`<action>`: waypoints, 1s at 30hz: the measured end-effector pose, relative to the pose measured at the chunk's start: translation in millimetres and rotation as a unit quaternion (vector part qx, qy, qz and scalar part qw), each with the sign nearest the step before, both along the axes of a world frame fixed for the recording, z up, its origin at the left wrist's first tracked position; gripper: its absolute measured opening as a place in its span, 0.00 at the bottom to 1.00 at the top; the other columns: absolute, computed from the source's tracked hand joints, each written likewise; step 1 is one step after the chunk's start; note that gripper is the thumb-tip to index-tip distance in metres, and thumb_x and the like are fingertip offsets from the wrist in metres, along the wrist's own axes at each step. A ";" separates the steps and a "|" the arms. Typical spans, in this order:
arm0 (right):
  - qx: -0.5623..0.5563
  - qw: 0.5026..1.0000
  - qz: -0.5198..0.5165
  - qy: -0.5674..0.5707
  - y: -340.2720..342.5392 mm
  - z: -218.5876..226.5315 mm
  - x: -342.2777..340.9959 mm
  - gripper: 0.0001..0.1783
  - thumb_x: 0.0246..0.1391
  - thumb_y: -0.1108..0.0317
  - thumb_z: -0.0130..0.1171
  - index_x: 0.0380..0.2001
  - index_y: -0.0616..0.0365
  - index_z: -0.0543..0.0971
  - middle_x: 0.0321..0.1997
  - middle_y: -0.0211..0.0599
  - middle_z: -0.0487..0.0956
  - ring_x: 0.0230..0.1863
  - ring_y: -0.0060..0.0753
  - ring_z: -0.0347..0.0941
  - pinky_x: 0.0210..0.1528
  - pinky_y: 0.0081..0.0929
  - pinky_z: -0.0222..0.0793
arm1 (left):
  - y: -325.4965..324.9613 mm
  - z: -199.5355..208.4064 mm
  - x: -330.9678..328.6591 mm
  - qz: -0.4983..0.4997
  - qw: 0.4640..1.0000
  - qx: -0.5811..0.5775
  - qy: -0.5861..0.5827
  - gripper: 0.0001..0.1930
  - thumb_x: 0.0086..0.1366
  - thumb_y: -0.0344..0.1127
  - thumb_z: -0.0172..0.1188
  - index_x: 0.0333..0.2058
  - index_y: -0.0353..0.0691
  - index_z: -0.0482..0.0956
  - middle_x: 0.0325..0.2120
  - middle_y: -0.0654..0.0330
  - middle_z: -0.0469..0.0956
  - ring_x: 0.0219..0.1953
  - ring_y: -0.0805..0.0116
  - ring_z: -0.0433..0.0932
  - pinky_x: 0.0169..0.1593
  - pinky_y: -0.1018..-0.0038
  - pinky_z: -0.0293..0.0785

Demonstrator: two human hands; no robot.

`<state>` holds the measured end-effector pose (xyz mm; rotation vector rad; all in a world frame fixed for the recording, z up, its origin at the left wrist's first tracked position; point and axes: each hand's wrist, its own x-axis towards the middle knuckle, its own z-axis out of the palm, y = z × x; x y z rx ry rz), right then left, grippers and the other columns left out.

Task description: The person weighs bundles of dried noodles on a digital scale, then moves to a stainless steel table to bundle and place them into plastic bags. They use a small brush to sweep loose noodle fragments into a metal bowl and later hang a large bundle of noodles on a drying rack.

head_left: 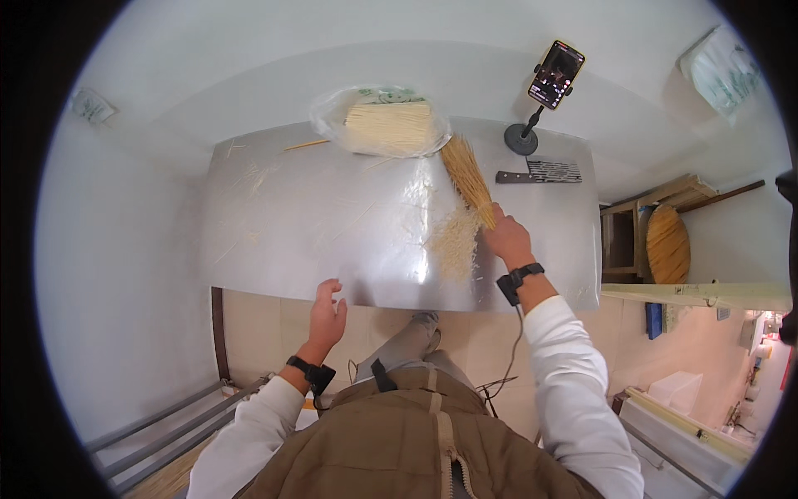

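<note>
My right hand (509, 239) is closed around the narrow lower end of a straw hand broom (467, 175), whose longer part slants up and left across the metal table (291, 208). Pale crumbs and short noodle scraps (455, 243) lie in a loose heap just left of that hand. Beyond the broom, a clear plastic bag (328, 125) holds a block of pale cut noodles (387, 123). By the table's front edge hovers my left hand (327, 316), its fingers loosely curved and apart, with nothing in it.
A cleaver (544, 173) lies right of the broom. Behind it, a phone (557, 75) stands on a round-based holder (521, 139). A thin wooden stick (307, 145) rests left of the bag. Wooden shelving with a round board (668, 245) stands at right; metal rails (166, 441) are lower left.
</note>
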<state>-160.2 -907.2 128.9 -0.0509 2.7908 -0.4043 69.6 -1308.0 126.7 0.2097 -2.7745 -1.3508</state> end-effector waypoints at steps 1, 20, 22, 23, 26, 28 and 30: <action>0.022 1.000 0.014 0.005 1.7 4.6 10.2 0.40 0.59 0.57 0.60 0.73 0.48 0.62 0.48 0.57 0.82 0.45 0.59 0.82 0.48 0.52 0.78 | -10.2 -2.0 20.5 0.014 1.000 -0.004 -0.004 0.22 0.65 0.22 0.58 0.58 0.36 0.69 0.56 0.48 0.74 0.55 0.50 0.78 0.52 0.63 0.78; -0.150 0.962 -0.227 0.022 21.2 16.2 246.7 0.39 0.62 0.58 0.64 0.74 0.45 0.63 0.58 0.52 0.81 0.54 0.55 0.81 0.53 0.43 0.76 | -98.9 -31.7 -107.6 -0.074 0.986 -0.130 0.073 0.15 0.69 0.36 0.60 0.51 0.37 0.81 0.48 0.49 0.80 0.54 0.46 0.77 0.58 0.57 0.75; -0.137 0.937 -0.317 -0.058 12.3 -2.1 261.4 0.40 0.62 0.57 0.64 0.74 0.43 0.62 0.55 0.51 0.83 0.48 0.54 0.84 0.49 0.44 0.77 | -86.8 -42.3 -162.7 -0.100 0.983 -0.141 0.071 0.14 0.68 0.35 0.59 0.50 0.38 0.83 0.46 0.52 0.81 0.52 0.48 0.77 0.57 0.58 0.75; -0.121 0.942 -0.313 -0.023 1.3 -12.0 274.1 0.40 0.62 0.58 0.64 0.75 0.43 0.61 0.53 0.50 0.83 0.44 0.52 0.84 0.45 0.43 0.78 | -82.4 -49.5 -186.4 -0.120 0.976 -0.165 0.078 0.13 0.68 0.35 0.59 0.48 0.39 0.83 0.45 0.53 0.81 0.51 0.50 0.78 0.56 0.58 0.75; -0.140 0.939 -0.307 0.060 -37.1 -37.9 283.7 0.40 0.63 0.61 0.64 0.75 0.41 0.60 0.47 0.48 0.84 0.33 0.44 0.82 0.35 0.40 0.77 | -74.0 -76.1 -248.4 -0.177 0.946 -0.263 0.075 0.11 0.66 0.33 0.58 0.44 0.42 0.84 0.42 0.57 0.81 0.50 0.55 0.78 0.54 0.60 0.74; -0.212 0.902 -0.374 0.041 -58.7 -40.1 284.2 0.40 0.64 0.63 0.63 0.75 0.41 0.60 0.44 0.47 0.84 0.29 0.37 0.80 0.30 0.37 0.76 | -70.7 -95.0 -277.4 -0.227 0.905 -0.359 0.027 0.09 0.63 0.30 0.58 0.40 0.44 0.84 0.40 0.60 0.81 0.49 0.60 0.79 0.53 0.63 0.74; -0.216 0.888 -0.406 0.019 -75.1 -36.3 277.7 0.39 0.64 0.66 0.62 0.75 0.41 0.60 0.42 0.45 0.83 0.29 0.34 0.77 0.28 0.34 0.74 | -74.7 -111.3 -295.4 -0.266 0.882 -0.385 0.054 0.07 0.62 0.31 0.59 0.38 0.44 0.84 0.40 0.61 0.81 0.49 0.62 0.78 0.52 0.64 0.72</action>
